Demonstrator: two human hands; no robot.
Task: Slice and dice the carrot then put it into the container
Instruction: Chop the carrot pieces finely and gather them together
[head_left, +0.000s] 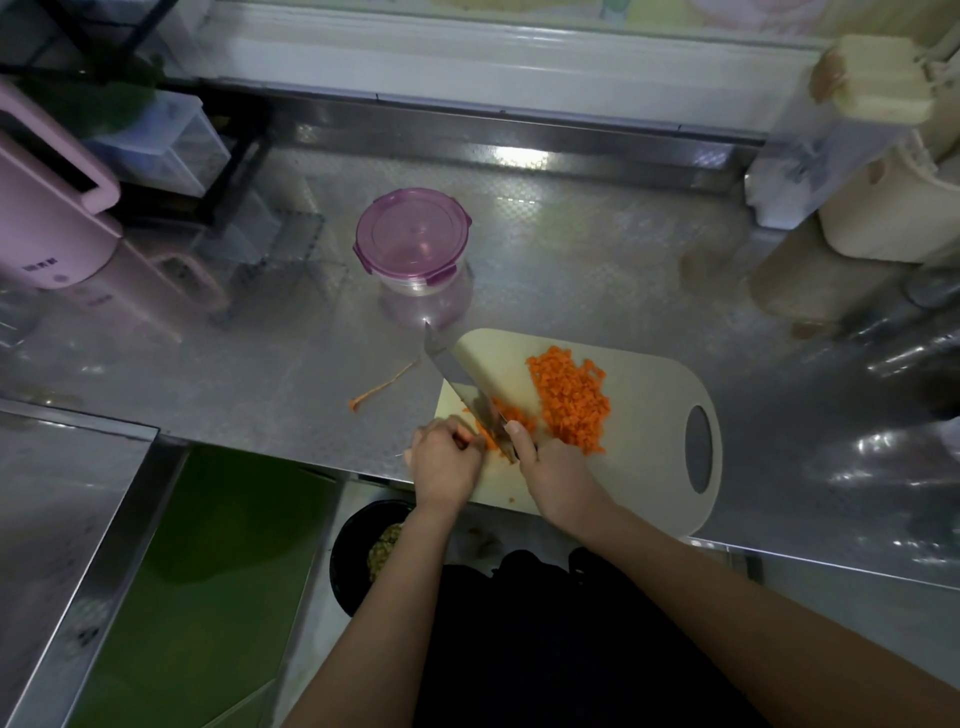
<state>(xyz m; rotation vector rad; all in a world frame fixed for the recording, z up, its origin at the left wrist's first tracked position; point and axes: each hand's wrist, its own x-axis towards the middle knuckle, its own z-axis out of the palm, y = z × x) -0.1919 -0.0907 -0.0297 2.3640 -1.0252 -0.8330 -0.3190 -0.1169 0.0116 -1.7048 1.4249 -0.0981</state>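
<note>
Now right hand (556, 470) grips knife (462, 384), left hand (447, 460) steadies carrot (511, 415)

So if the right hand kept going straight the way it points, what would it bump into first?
The right hand grips the knife, pointing away and leftward. On that line the blade tip would probably meet the lidded container first, though depth is hard to judge.
</note>
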